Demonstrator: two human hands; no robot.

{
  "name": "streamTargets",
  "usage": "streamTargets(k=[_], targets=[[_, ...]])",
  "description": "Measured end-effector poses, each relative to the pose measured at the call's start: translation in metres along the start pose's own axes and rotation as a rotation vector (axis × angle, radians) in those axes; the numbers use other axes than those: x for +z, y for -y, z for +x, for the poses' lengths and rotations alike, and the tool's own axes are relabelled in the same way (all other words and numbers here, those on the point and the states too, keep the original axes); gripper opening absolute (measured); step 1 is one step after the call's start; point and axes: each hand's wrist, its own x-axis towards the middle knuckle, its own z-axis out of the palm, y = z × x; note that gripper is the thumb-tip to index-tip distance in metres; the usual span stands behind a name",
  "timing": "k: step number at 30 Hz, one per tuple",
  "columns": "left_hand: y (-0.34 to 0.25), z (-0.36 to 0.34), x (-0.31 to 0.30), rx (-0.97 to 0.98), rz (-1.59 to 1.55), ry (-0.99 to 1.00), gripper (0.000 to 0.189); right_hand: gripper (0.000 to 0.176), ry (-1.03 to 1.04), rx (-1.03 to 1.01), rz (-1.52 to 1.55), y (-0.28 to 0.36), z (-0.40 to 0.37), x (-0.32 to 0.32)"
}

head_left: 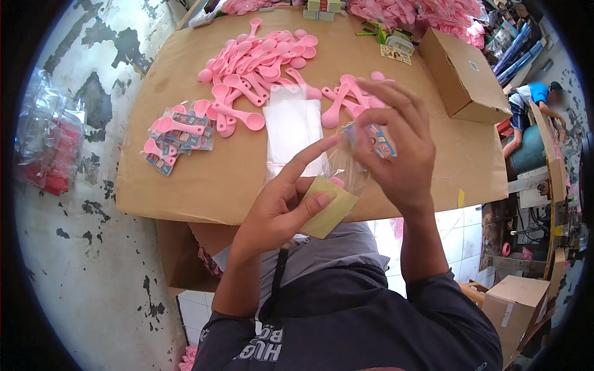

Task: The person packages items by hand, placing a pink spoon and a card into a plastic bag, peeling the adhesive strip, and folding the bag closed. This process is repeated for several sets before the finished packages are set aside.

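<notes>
My left hand (281,207) pinches a yellow card (327,209) together with a clear plastic bag (351,172), its index finger stretched along the bag. A bit of pink shows inside the bag above the card. My right hand (399,148), slightly blurred, has thumb and index finger curled together at the bag's upper end, the other fingers raised. Behind it a blue printed card (380,141) shows through the gap of the fingers. A stack of clear bags with white (294,130) lies on the table just beyond my left hand.
A large heap of pink measuring spoons (266,59) covers the table's far middle, with a smaller group (346,96) to its right. Packed bags with blue cards (179,136) lie at left. A cardboard box (461,74) stands at right. Another person (535,102) sits beyond it.
</notes>
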Motion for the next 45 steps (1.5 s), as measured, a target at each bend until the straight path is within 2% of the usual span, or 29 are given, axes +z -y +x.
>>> streamTargets(k=[2, 4, 6, 8, 10, 11, 12, 14, 15, 17, 18, 22, 24, 26, 28, 30, 34, 44, 45], targets=[[0.001, -0.001, -0.001, -0.018, 0.015, 0.004, 0.069, 0.018, -0.037, 0.013, 0.008, -0.005, 0.0, -0.005], [0.002, 0.0, -0.001, 0.007, 0.019, -0.04, 0.067, 0.018, -0.079, 0.146, 0.155, -0.009, 0.003, -0.016], [0.005, 0.0, -0.001, 0.021, -0.025, -0.096, 0.062, 0.012, -0.16, 0.123, 0.247, -0.019, 0.007, -0.033], [0.004, 0.0, -0.001, 0.036, -0.075, -0.147, 0.056, 0.008, -0.309, 0.28, 0.565, -0.029, 0.007, -0.058], [-0.003, -0.001, -0.002, -0.03, -0.09, -0.249, 0.041, 0.011, -0.229, 0.348, 0.886, -0.053, 0.003, -0.104], [0.001, 0.0, -0.004, -0.029, -0.098, -0.234, 0.041, 0.016, -0.163, 0.363, 1.039, -0.069, 0.0, -0.125], [0.006, 0.0, -0.007, 0.024, -0.086, -0.261, 0.037, 0.016, -0.167, 0.363, 1.022, -0.088, -0.001, -0.136], [0.011, 0.001, -0.009, 0.08, -0.079, -0.272, 0.034, 0.033, 0.248, 0.721, 0.229, -0.124, -0.006, -0.141], [0.012, 0.003, -0.01, 0.117, -0.08, -0.293, 0.032, 0.033, 0.241, 0.717, 0.218, -0.125, -0.012, -0.137], [0.012, 0.006, -0.009, 0.148, -0.084, -0.314, 0.03, 0.037, -0.074, 0.285, -0.791, -0.114, -0.026, -0.121], [0.011, 0.007, -0.007, 0.171, -0.057, -0.368, 0.03, 0.043, -0.172, 0.65, -0.318, -0.096, -0.024, -0.123], [0.016, 0.012, -0.005, 0.21, -0.029, -0.434, 0.028, 0.036, -0.107, 0.594, -0.539, -0.096, -0.041, -0.133], [0.013, 0.015, 0.0, 0.186, -0.03, -0.431, 0.028, 0.035, -0.027, 0.616, -0.128, -0.091, -0.044, -0.123], [0.013, 0.019, 0.005, 0.156, -0.025, -0.441, 0.028, 0.027, -0.06, 0.54, 0.329, -0.058, -0.041, -0.083], [0.017, 0.028, 0.009, 0.326, 0.112, -0.435, 0.027, 0.028, 0.165, 0.544, 0.593, -0.033, -0.049, -0.054], [0.012, 0.029, 0.018, 0.311, 0.111, -0.439, 0.026, 0.028, 0.241, 0.586, 0.762, -0.006, -0.048, -0.029], [0.011, 0.028, 0.025, 0.292, 0.144, -0.457, 0.025, 0.021, 0.137, 0.66, 0.893, 0.0, -0.054, 0.006], [0.012, 0.022, 0.015, 0.253, 0.073, -0.391, 0.023, 0.014, 0.169, 0.708, 1.11, 0.0, -0.042, -0.002], [0.016, 0.023, 0.013, 0.301, 0.066, -0.381, 0.02, 0.014, 0.146, 0.673, 1.12, 0.0, -0.043, 0.0]])
